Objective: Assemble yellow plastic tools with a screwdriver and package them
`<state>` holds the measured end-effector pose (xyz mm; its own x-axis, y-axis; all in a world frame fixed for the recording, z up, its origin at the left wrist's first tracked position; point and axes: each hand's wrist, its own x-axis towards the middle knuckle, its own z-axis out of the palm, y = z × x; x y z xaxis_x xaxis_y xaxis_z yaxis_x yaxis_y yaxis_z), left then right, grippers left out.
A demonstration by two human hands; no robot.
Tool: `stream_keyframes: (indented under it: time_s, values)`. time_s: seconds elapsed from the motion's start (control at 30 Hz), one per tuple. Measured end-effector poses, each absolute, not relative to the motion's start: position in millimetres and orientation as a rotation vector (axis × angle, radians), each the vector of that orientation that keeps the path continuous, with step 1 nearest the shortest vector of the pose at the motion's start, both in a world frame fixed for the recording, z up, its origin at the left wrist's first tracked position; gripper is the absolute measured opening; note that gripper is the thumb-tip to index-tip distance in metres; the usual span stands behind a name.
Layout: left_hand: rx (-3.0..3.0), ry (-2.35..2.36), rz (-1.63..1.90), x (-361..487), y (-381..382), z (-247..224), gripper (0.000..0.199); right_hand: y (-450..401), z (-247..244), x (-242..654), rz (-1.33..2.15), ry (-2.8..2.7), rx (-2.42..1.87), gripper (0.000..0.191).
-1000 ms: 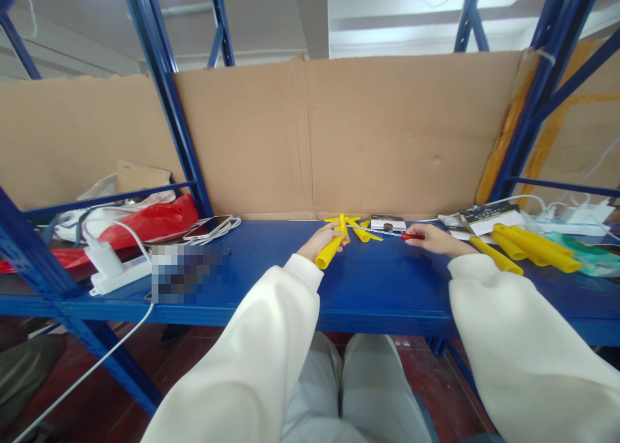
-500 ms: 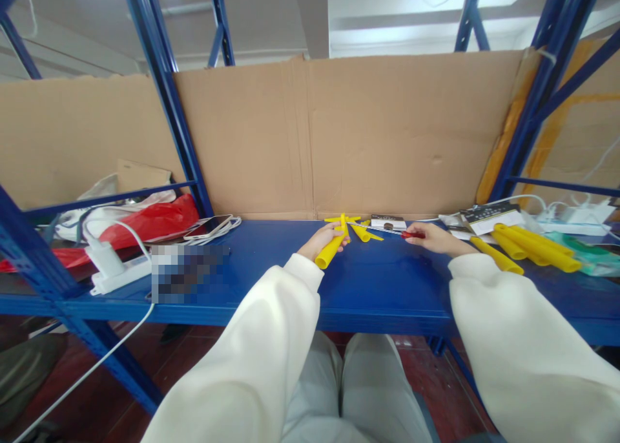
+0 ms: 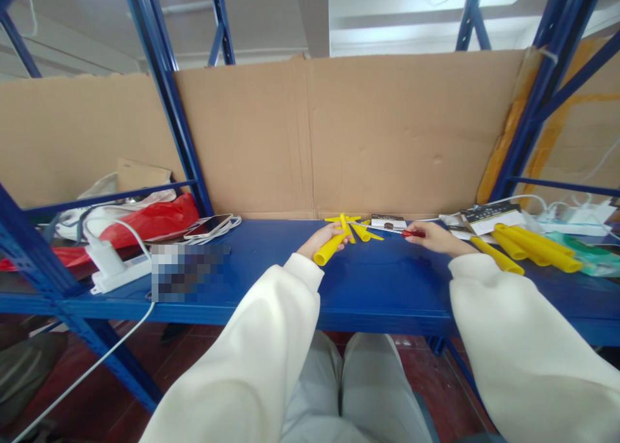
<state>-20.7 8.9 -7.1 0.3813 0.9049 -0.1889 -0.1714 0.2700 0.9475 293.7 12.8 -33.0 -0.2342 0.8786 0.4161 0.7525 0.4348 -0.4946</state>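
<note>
Yellow tube [image 3: 326,252], smooth, round-mouthed, and slim metal-shafted screwdriver [image 3: 408,234] in hands [image 3: 318,239].

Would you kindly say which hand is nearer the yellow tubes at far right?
Right: the right hand, gripping a red-handled screwdriver, is just left of the tubes; the left hand, holding a yellow tube, is farther left.

Clearance is found over the blue shelf [image 3: 382,288] between the white sleeves [image 3: 261,346]; rearward passage is obstructed by the screwdriver [image 3: 406,234] (held crosswise), then by cardboard [image 3: 387,139].
</note>
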Motion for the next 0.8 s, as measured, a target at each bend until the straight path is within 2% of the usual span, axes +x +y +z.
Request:
stream_keyframes:
  time_s: [0.5, 0.8]
  values:
    - [1.098, 0.943, 0.886, -19.0, 8.8, -9.1, 0.052, 16.6, -35.3, 297.8, -0.057, -2.012, -1.299, 0.012]
    - [1.178, 0.955, 0.949, -18.1, 8.7, -11.6, 0.052, 11.9, -28.3, 300.7, -0.171, -2.059, -1.223, 0.015]
